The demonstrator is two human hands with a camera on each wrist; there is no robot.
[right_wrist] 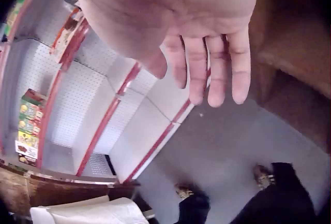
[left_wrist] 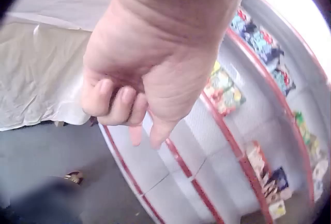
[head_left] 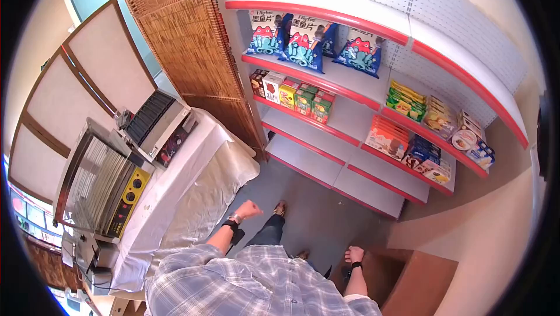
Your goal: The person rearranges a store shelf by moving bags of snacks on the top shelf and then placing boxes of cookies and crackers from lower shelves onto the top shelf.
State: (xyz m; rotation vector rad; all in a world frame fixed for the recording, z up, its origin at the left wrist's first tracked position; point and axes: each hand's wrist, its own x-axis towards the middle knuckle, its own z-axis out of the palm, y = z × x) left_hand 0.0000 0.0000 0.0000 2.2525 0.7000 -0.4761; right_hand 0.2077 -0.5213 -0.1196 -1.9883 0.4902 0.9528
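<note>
Clearance matters: left hand [head_left: 249, 209], empty and loosely curled, and right hand [head_left: 353, 254], empty with fingers relaxed, best move clear of the draped table [head_left: 175, 176] and shelves [head_left: 309, 161].

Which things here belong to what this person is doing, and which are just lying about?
Nearest the empty hands, so perhaps involved:
- draped table, by the left hand
- brown unit, by the right hand

Seemingly just about:
- blue snack bags
- small cartons
- yellow-panelled machine
- woven screen
</note>
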